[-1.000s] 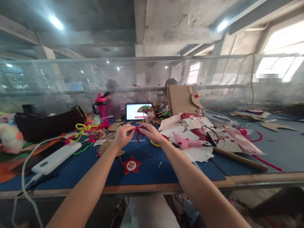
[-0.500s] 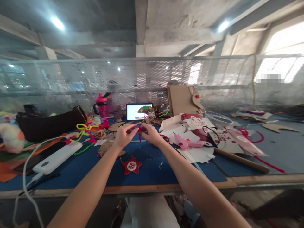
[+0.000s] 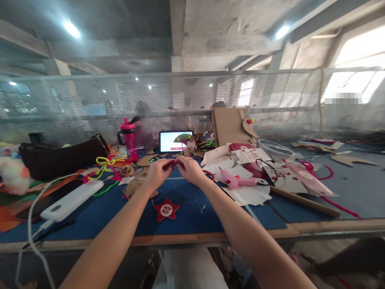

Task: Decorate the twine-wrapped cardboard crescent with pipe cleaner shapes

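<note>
Left hand: fingers closed, pinching a red pipe cleaner
Right hand: fingers closed on the same pipe cleaner, just beside the left fingers
Pipe cleaner: between both sets of fingers, partly hidden
Below the fingers: red felt star on the blue counter
Right of the fingers: pink glue gun
Left of the fingers: twine coil

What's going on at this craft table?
A person is pinching a red pipe cleaner between the left hand and the right hand, holding it above a blue mat. A red felt star lies just below the hands, a twine coil sits to the left, and a pink glue gun lies to the right beside paper scraps.
</note>
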The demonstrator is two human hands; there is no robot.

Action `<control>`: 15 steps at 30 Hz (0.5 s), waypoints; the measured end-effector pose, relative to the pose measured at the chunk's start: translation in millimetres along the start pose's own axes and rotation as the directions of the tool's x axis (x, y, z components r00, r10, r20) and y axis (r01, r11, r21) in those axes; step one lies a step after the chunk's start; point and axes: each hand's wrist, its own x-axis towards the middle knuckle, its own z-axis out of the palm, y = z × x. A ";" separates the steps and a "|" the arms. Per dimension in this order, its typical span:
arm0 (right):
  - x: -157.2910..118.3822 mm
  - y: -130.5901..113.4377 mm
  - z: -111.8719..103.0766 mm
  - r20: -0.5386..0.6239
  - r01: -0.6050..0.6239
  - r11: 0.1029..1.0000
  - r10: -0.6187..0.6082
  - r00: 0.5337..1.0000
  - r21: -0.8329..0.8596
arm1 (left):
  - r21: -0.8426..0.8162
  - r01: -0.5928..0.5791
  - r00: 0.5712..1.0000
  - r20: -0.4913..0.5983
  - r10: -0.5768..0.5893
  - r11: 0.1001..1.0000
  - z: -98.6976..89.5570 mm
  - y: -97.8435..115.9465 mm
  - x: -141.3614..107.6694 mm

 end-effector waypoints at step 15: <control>-0.4 1.3 0.1 -0.055 -0.039 0.998 0.036 0.998 -0.055 | -0.388 0.320 0.947 0.108 -0.302 0.864 7.9 -1.2 -3.3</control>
